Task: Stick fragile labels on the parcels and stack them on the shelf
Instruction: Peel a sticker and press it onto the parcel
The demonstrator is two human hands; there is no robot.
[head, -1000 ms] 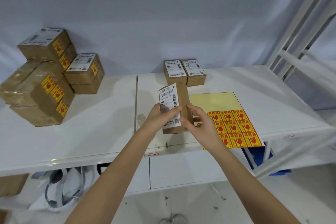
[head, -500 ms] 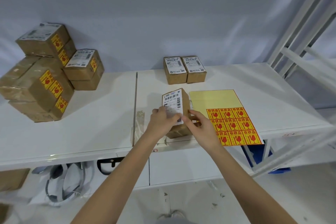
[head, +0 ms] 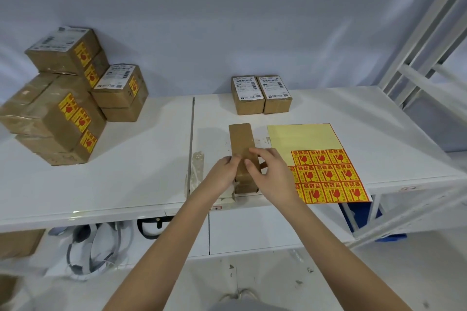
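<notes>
Now the parcel (head: 241, 141) lies between left hand (head: 223, 174) and right hand (head: 269, 174), both gripping it

White shelf (head: 353, 108) with stacked labelled parcels (head: 63, 98), two small parcels (head: 261, 94), one plain parcel (head: 243, 151), label sheet (head: 318, 159).

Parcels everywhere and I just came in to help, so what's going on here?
A person is labelling parcels at a white table. Both hands, left and right, hold a small brown parcel lying on the table with a plain side up. Beside it lies a sheet of fragile labels, its top part already used up. Two unlabelled parcels wait at the back. A stack of labelled parcels sits at the left.
</notes>
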